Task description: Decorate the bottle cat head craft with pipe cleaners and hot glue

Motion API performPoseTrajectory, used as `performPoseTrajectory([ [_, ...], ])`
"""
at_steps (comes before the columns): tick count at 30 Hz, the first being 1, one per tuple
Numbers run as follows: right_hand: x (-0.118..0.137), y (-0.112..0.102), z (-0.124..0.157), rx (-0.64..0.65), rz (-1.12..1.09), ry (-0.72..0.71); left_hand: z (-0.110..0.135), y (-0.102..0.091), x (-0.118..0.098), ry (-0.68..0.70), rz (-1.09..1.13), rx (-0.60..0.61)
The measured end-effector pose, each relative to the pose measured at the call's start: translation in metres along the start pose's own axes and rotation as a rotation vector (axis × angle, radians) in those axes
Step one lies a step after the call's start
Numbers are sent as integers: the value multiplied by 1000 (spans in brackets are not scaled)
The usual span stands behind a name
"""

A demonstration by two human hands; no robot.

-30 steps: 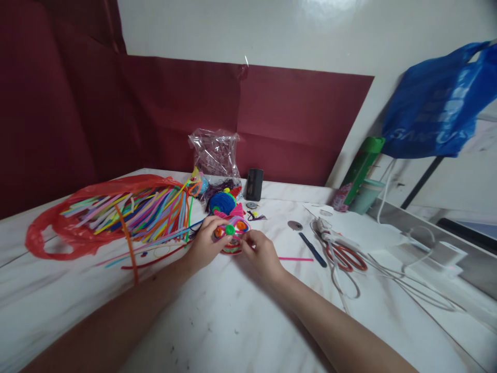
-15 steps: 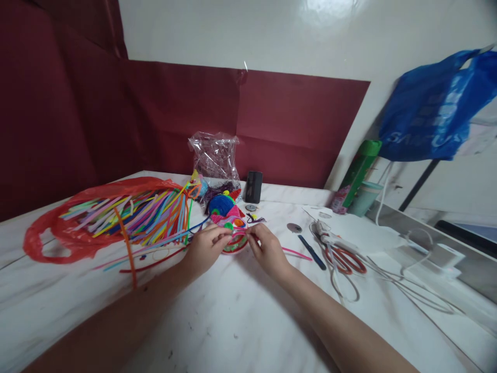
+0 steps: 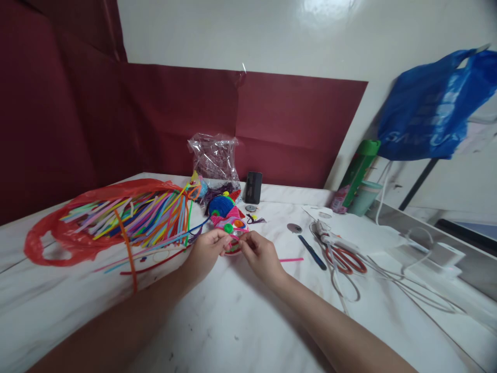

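Both hands meet over a colourful craft piece [image 3: 221, 224], which has pink, green and orange parts. My left hand [image 3: 207, 253] pinches a pink pipe cleaner [image 3: 292, 259] near the piece's lower edge. Close on its right, my right hand [image 3: 261, 254] has thumb and forefinger closed on the same pipe cleaner, whose free end sticks out beyond the hand. Just behind the fingers sits a green round [image 3: 228, 228]. A ball of blue yarn [image 3: 222, 205] lies behind the craft piece. My fingers partly hide the craft piece's lower part.
Left, a red plastic bag [image 3: 42, 248] holds many-coloured pipe cleaners [image 3: 151, 215]. Orange-handled scissors [image 3: 345, 260], a dark blue tool [image 3: 312, 253] and white cables [image 3: 407, 290] lie right. A black box-like object [image 3: 253, 187] stands behind, beside a clear plastic bag [image 3: 215, 158].
My hands have drawn closer together, the right one moving slightly left and down. Less of the pink pipe cleaner's end shows to the right of my right hand.
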State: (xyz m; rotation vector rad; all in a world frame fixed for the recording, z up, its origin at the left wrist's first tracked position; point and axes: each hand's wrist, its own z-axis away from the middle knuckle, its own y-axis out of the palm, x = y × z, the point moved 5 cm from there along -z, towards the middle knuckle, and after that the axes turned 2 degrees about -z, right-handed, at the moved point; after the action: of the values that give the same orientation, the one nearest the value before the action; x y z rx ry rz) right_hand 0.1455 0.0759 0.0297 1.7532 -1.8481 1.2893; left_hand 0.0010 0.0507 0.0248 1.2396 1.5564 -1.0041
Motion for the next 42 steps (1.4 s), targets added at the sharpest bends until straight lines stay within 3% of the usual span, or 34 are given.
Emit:
performPoseTrajectory([
  [5, 2, 1, 0, 26, 23, -59, 0, -3, 0, 14, -90, -12],
  [14, 7, 2, 2, 28, 101, -167, 5, -1, 5, 15, -1, -90],
  [19, 4, 2, 4, 31, 104, -195, 6, 5, 8, -31, 8, 0],
  [29, 22, 2, 9, 59, 266, -478, 17, 14, 5, -100, 70, 7],
  [33, 27, 5, 12, -3, 333, -523, 18, 14, 4, -106, 108, -12],
  [36, 27, 6, 13, -31, 380, -529, 17, 12, 0, -100, 52, 5],
  [42, 26, 7, 13, 37, 379, -569, 13, 8, -1, -40, -83, 64],
])
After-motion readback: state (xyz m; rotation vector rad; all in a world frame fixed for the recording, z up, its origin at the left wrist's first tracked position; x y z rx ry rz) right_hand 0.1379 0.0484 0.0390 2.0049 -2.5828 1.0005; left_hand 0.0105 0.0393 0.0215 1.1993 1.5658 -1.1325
